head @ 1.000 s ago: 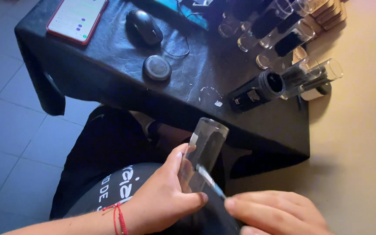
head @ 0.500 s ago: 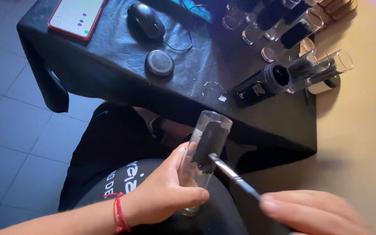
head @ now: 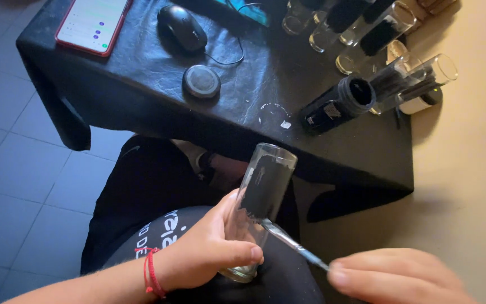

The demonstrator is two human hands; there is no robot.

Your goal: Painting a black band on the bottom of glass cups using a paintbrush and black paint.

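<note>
1. Head view, lower centre: left hand point(head: 209, 253) grips a clear glass point(head: 257, 214); right hand point(head: 395, 278) pinches a brush point(head: 291, 243), painting it black.
2. Next: steady strokes over bare glass, I'd judge.
3. Upper right: painted glasses point(head: 378, 34) on the black table point(head: 142, 95).

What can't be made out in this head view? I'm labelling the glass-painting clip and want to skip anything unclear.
- Right hand: cut off by the bottom edge and blurred; its grip on the brush is hard to read.
- Glass: base hidden behind the left hand.
- Brush bristles: merge with the black paint.
- Phone: top cropped, screen too small.
</note>
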